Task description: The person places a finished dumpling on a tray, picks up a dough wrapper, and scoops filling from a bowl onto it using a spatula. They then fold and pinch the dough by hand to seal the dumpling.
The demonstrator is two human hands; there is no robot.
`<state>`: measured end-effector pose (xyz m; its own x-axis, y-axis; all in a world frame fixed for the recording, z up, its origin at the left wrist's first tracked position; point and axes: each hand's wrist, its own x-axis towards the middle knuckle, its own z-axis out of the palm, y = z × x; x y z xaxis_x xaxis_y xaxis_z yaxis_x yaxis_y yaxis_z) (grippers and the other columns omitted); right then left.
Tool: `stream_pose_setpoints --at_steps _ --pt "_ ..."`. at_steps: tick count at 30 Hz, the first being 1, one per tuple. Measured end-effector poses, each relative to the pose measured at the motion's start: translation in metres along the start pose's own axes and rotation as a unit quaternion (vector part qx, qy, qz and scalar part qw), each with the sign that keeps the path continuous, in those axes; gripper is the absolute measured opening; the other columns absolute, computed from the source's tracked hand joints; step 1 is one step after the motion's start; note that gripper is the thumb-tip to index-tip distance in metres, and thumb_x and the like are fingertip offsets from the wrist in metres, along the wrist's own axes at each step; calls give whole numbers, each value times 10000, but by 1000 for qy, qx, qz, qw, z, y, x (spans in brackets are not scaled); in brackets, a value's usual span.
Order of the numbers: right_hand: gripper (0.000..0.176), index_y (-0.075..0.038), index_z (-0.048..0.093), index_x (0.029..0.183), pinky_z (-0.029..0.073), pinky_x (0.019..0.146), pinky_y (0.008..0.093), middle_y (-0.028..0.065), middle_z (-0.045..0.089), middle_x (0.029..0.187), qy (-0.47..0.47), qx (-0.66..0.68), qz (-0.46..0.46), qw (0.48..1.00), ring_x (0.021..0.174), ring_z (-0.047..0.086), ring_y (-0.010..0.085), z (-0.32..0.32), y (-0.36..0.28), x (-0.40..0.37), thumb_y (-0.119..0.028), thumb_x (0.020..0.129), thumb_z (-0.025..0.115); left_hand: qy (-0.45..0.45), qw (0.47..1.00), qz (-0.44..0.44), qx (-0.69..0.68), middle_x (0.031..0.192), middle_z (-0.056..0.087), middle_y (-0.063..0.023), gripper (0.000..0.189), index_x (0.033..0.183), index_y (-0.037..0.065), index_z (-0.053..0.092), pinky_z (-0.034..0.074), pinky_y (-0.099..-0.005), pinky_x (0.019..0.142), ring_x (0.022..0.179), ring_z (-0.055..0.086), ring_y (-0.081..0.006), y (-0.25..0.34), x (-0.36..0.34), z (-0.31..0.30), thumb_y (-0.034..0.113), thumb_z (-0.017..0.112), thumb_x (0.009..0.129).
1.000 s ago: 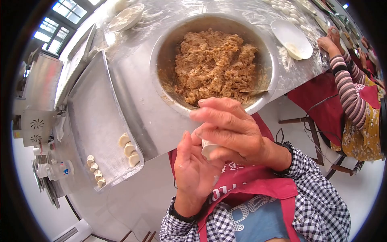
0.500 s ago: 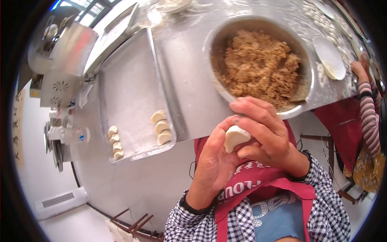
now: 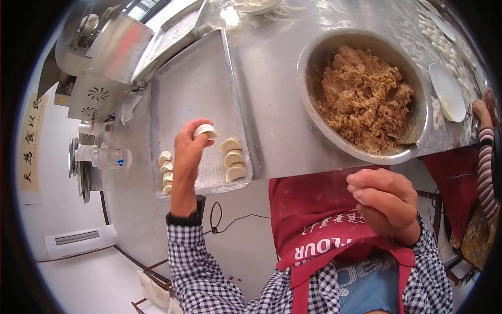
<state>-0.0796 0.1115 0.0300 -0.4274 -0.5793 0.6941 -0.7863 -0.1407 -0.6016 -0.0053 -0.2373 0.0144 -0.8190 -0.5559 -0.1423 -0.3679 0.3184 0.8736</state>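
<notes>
My left hand [image 3: 188,149] is over the metal tray [image 3: 193,63], its fingers closed on a folded dumpling [image 3: 206,131]. Near it in the tray lie a row of larger dumplings [image 3: 234,159] on the right and a row of smaller ones [image 3: 166,172] on the left. In front of the red apron [image 3: 314,209], below the bowl, my right hand [image 3: 384,201] is held with its fingers curled together; nothing shows in them. A big steel bowl [image 3: 308,104] of brown minced filling [image 3: 366,97] stands on the table, with a thin utensil [image 3: 400,139] stuck in the filling.
On the right are a white oval dish [image 3: 447,91], several small dough pieces [image 3: 439,39] and a co-worker's hand [image 3: 482,111]. A floury plate [image 3: 256,6] sits at the back. Left of the tray are a steel appliance [image 3: 99,99] and a plastic jug [image 3: 115,158].
My left hand has carried the dumpling leftward from between both hands to over the tray. My right hand has let go and moved slightly right and down. The view has shifted.
</notes>
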Motion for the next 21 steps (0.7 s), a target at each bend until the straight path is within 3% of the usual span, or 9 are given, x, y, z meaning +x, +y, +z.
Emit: stream_pose_setpoints --at_steps 7,9,13,15,21 --pt "232 34 589 863 532 607 297 228 622 918 7 -30 31 999 707 640 240 -19 -5 -3 89 642 635 -53 998 -23 37 903 611 -68 267 1019 -21 597 487 -250 699 832 584 -133 -17 39 20 50 520 774" --pt "211 34 587 872 537 633 301 225 622 920 14 -40 51 998 725 642 241 -21 -5 -6 79 669 629 -68 991 -25 117 867 646 -79 284 997 -13 620 495 -263 709 784 600 -138 -24 43 21 23 517 735" --pt "199 34 587 881 539 663 308 224 622 920 15 -46 58 997 746 642 245 -22 -2 -8 70 689 625 -78 991 0 113 877 662 -111 282 985 -13 628 492 -276 743 803 621 -160 -37 45 21 26 525 726" --pt "203 30 589 889 539 676 311 223 621 921 19 -43 67 997 759 643 247 -21 -2 -8 67 693 624 -83 973 34 212 928 646 -101 305 1019 -27 615 475 -249 738 853 598 -147 -41 45 20 15 530 729" --pt "207 25 587 894 535 673 302 220 621 931 9 -60 66 996 751 642 239 -21 -1 -8 69 696 628 -70 974 38 213 984 654 -122 337 1043 -19 620 476 -267 794 891 618 -180 -36 42 22 -1 527 719"
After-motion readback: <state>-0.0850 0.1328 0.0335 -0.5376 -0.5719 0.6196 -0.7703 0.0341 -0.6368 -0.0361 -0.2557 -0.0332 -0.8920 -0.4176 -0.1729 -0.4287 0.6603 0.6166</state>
